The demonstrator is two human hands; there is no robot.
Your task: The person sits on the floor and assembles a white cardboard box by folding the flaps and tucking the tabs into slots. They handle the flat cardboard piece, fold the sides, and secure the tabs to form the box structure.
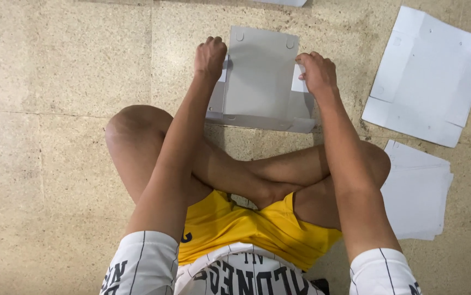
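- A half-folded grey cardboard box [261,82] is being held on the speckled stone floor [55,164], just in front of the crossed legs [246,175] of a seated person.
- The left hand [210,56] is being pressed, fingers curled into a loose fist, against the left edge of the box's upright middle panel; its grip is being kept closed on a small white side flap [224,70] there, as far as can be told.
- The right hand [317,72] is being laid on the right edge of the same panel, fingers bent over a white side flap [298,82], so this grip is being clenched on the cardboard as well.
- The box's low front wall is being shown nearest the legs, with short side walls standing up at both ends.
- A flat, unfolded white box blank [429,76] is being left on the floor to the right, well apart from the hands.
- A small stack of white sheets [418,191] is being kept on the floor just beside the right knee.
- Yellow shorts [246,226] and a white striped shirt [235,273] are being worn by the person.
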